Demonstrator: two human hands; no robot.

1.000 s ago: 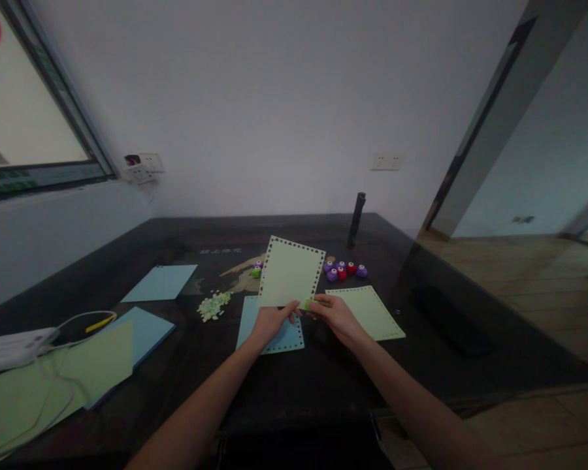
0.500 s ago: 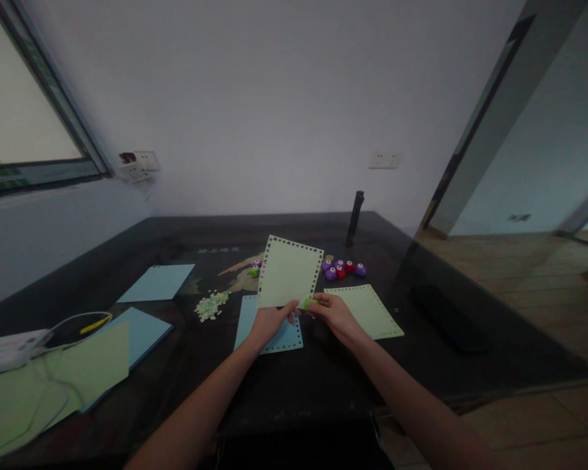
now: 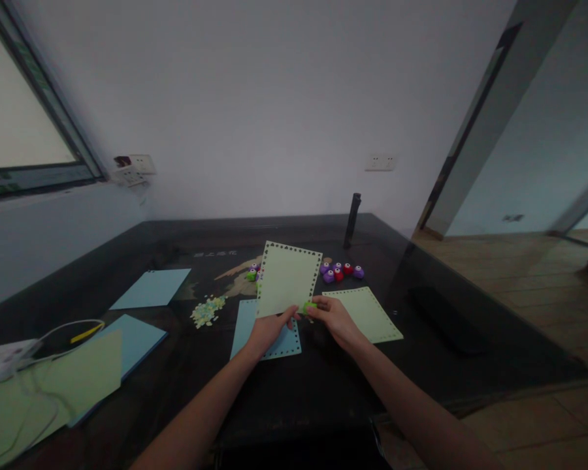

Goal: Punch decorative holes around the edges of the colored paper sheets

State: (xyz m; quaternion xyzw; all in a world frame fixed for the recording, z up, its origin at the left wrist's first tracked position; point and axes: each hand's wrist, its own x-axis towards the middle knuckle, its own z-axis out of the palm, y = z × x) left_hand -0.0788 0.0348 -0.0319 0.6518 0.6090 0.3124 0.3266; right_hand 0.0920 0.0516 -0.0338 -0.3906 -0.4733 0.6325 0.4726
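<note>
A pale green sheet of paper [image 3: 290, 277] with punched shapes along its edges is held up, tilted, above the table. My left hand [image 3: 270, 328] grips its lower edge, thumb on the near face. At the sheet's lower right corner my right hand [image 3: 336, 315] pinches a small green craft punch [image 3: 308, 307], which sits against the paper edge. Under my left hand lies a blue sheet [image 3: 284, 344] with holes along its border. Another punched pale green sheet [image 3: 365, 313] lies beside my right hand.
Purple and red craft punches [image 3: 339, 273] stand behind the sheets. Paper cut-outs [image 3: 207, 311] are heaped at left, near a blue sheet [image 3: 151, 289]. Stacked paper [image 3: 98, 365] and a cable lie front left. A black upright object [image 3: 353, 220] and a dark flat object [image 3: 445, 320] are at right.
The view has shifted slightly. Both hands stay at the sheet's lower edge, and the green craft punch remains at the lower right corner with little visible movement.
</note>
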